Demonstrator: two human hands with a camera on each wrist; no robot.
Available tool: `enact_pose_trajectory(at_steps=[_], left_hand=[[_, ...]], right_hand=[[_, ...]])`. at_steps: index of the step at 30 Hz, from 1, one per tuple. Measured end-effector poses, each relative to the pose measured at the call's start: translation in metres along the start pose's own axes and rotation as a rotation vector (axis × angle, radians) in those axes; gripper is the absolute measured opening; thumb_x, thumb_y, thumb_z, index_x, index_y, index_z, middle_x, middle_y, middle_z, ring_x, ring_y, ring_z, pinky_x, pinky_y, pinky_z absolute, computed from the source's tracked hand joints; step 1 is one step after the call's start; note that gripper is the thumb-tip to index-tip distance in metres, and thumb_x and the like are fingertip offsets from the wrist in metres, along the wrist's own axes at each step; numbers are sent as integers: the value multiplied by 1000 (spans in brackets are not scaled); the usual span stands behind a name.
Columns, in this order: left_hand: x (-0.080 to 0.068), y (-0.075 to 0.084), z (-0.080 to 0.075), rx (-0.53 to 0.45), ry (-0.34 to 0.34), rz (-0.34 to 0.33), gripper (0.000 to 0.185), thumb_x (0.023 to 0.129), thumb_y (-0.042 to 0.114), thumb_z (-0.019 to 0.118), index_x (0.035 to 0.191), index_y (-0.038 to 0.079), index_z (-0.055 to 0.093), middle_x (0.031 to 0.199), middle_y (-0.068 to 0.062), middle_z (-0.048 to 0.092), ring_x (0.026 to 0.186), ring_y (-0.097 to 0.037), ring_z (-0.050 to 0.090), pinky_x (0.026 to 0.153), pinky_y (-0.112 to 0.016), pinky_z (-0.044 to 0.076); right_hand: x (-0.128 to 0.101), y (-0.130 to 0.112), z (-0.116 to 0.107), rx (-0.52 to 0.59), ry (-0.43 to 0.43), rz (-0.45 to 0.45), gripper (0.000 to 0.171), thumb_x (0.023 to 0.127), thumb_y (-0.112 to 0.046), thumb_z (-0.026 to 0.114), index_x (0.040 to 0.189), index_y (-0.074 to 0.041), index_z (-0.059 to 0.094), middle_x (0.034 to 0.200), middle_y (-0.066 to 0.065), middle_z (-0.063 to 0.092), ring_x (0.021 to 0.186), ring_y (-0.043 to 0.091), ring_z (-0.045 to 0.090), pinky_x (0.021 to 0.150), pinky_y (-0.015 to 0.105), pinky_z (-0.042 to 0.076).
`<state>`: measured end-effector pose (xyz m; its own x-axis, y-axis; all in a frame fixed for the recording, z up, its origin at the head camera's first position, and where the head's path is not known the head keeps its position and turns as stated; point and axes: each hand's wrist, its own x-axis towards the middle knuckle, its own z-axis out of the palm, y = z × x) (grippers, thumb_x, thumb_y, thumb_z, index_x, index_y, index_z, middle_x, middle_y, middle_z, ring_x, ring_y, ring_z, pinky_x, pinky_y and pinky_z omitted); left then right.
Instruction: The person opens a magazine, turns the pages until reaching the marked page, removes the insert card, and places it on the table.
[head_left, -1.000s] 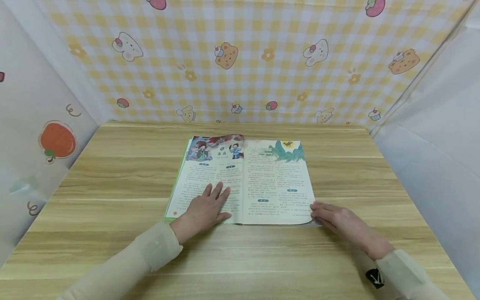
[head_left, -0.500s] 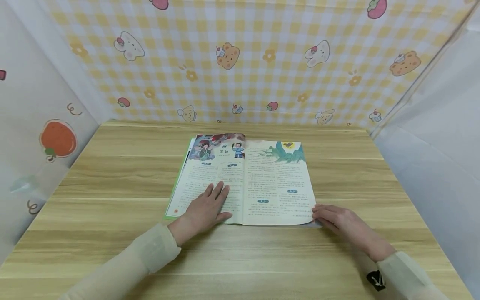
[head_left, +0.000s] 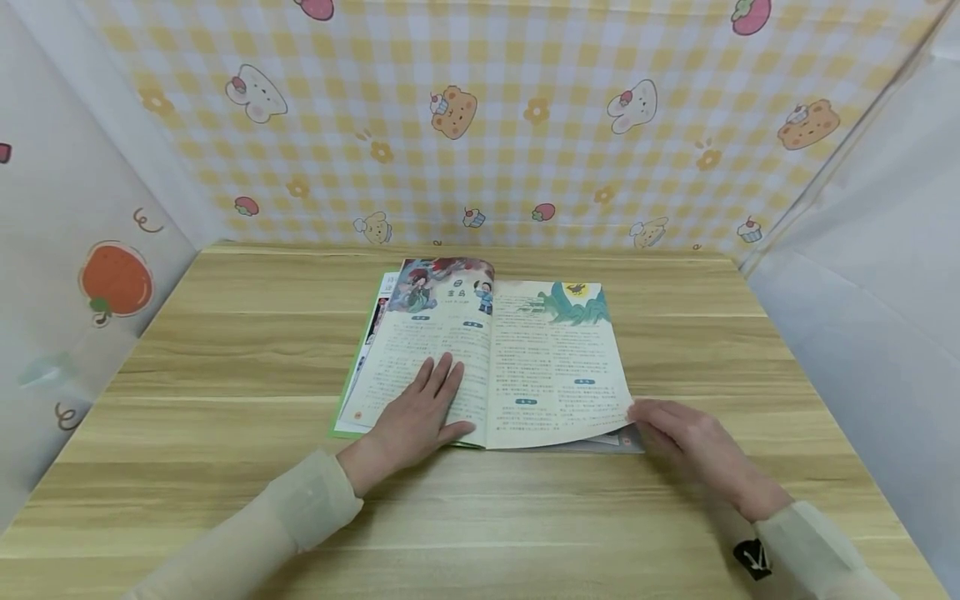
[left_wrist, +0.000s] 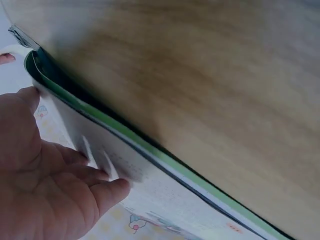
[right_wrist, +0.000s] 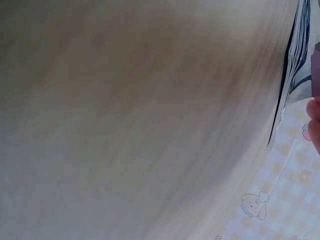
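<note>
Open picture book (head_left: 491,358) lying flat on the wooden table (head_left: 225,367), near the centre and toward 12 o'clock of both hands. The left hand (head_left: 420,417) rests on the left-hand page (head_left: 420,350) with fingers straight and spread, pressing it down; it grips nothing. The right hand (head_left: 686,437), at 4 o'clock of the book, has its fingertips at the lower outer corner of the right-hand page (head_left: 558,367), which stands slightly raised off the sheets beneath.

Step in hand, as judged: page-turning, at the stage of separating a single leaf. The next move calls for a secure hold on one sheet only, then a sweep toward 9 o'clock, with the left hand yielding room.

Whether the right fingers pinch the corner or merely slide under it cannot be told; the right wrist view is blurred and shows only page edges (right_wrist: 292,65) and a fingertip at its border. The printed text is too small to read.
</note>
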<state>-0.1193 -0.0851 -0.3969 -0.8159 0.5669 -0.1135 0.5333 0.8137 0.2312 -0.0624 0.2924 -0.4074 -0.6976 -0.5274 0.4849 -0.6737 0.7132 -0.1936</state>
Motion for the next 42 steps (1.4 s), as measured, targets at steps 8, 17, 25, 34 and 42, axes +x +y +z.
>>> enact_pose_trajectory(at_steps=[8,17,25,34,42], left_hand=[[0,3,-1,20,64,44,80,94,52,47,148,-1,20,156,-22,10,144,-37,8,116,-44,15],[2,9,-4,61,91,77,78,94,51,46,149,1,21,156,-20,11,144,-36,9,115,-43,19],[12,24,-4,142,103,123,77,94,54,44,149,4,24,156,-16,14,145,-31,11,116,-39,19],[27,61,-1,166,17,208,79,94,59,37,151,8,19,157,-12,12,145,-28,10,116,-36,18],[37,89,5,198,-2,296,76,95,55,38,149,4,23,156,-12,18,144,-25,16,115,-31,21]], right_hand=[[5,-2,-1,-45,82,-30,45,102,-35,33,99,-10,70,99,2,70,89,21,67,92,8,40],[7,-5,-2,-77,140,-57,42,102,-34,36,100,-9,70,99,4,70,87,21,68,95,5,35],[7,-7,-3,-68,125,-41,42,102,-32,36,100,-6,70,100,8,70,88,24,67,96,6,35],[7,-8,-4,-70,127,-41,43,102,-32,37,99,-5,70,99,9,70,87,25,67,96,7,36],[6,-11,-5,-78,123,-27,43,101,-33,36,100,-5,70,100,8,70,89,25,67,96,6,35]])
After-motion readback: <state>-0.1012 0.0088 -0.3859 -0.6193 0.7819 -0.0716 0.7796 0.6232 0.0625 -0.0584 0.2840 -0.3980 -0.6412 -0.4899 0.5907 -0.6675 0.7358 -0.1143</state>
